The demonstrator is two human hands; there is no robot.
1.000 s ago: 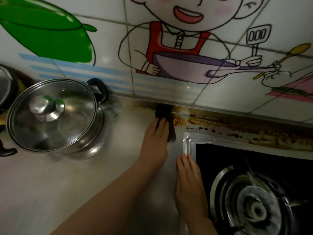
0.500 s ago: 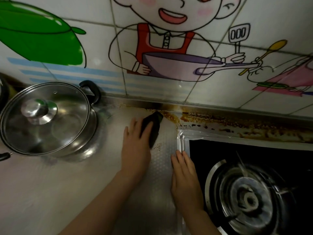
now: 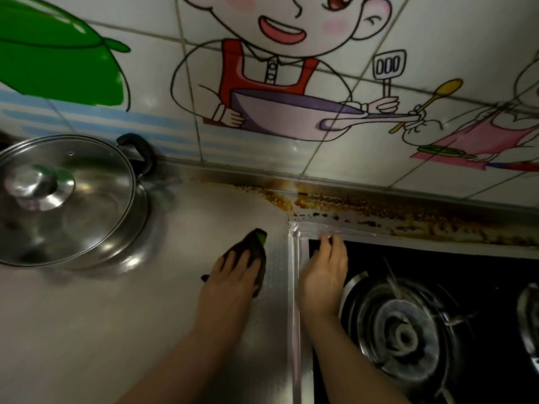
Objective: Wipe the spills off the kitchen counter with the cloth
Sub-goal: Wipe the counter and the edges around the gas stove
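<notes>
Left fingers spread flat, pressing cloth onto counter — cloth pokes past fingertips.

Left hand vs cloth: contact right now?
Touching. The head view shows the left hand lying flat on the dark cloth, with its fingers spread over it and pressing it onto the counter.

counter: brushed metal | pot lid: glossy glass | wall tiles: glazed
</notes>
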